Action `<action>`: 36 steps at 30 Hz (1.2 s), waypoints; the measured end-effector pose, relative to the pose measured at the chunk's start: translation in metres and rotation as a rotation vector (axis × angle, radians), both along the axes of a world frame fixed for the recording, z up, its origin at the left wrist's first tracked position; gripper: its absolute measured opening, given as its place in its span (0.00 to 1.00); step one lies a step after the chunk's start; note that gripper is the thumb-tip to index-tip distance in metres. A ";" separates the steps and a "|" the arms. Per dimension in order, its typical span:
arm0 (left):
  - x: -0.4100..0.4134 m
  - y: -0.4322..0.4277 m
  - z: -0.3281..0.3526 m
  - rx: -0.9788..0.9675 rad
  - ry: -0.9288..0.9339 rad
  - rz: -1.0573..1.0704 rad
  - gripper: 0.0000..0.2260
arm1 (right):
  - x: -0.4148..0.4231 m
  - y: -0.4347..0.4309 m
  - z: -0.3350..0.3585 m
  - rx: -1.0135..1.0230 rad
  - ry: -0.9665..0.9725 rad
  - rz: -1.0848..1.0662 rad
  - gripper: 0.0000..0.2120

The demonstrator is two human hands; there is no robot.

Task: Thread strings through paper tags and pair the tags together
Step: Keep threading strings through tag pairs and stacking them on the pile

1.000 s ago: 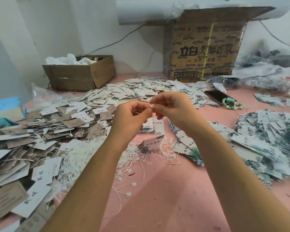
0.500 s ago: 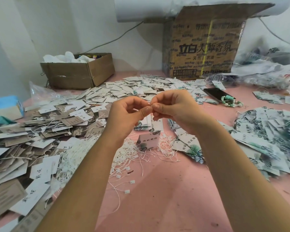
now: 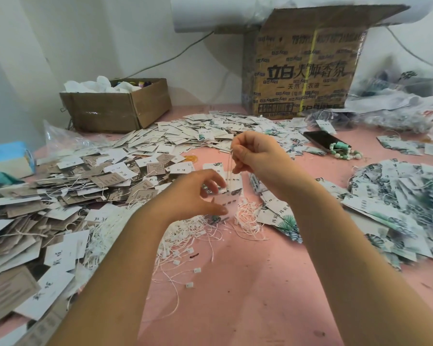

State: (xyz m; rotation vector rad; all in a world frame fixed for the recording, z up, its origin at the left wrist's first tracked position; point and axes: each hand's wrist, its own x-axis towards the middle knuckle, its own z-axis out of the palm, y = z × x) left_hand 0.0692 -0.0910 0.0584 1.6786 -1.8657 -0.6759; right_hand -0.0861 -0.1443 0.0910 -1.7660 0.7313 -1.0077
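My right hand (image 3: 256, 161) is raised over the middle of the pink table and pinches the top of a thin white string (image 3: 231, 168). The string hangs down to a white paper tag (image 3: 227, 199) with green leaf print. My left hand (image 3: 198, 193) is lower, to the left of the tag, with thumb and fingers curved around the tag's left edge; whether they touch it is unclear. A tangle of loose white strings (image 3: 195, 233) lies on the table under both hands.
Brown and white tags (image 3: 60, 196) are heaped at the left, white ones (image 3: 198, 136) behind, leaf-print ones (image 3: 398, 203) at the right. A small cardboard box (image 3: 115, 106) and a big carton (image 3: 303, 71) stand at the back. A phone (image 3: 321, 141) with beads lies back right.
The hands, which pinched together at one spot, have parted. My right hand lifted the string up; my left hand dropped down to the hanging tag.
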 end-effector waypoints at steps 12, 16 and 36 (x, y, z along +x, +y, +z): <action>0.003 -0.003 0.005 -0.298 0.542 0.156 0.10 | -0.012 -0.016 -0.018 0.050 0.104 -0.004 0.11; 0.004 -0.005 0.003 -0.314 0.633 0.203 0.08 | -0.013 -0.014 -0.017 0.263 0.021 0.151 0.15; -0.002 -0.012 -0.045 0.003 -0.412 0.106 0.04 | -0.036 -0.029 -0.032 -0.013 1.396 -0.171 0.22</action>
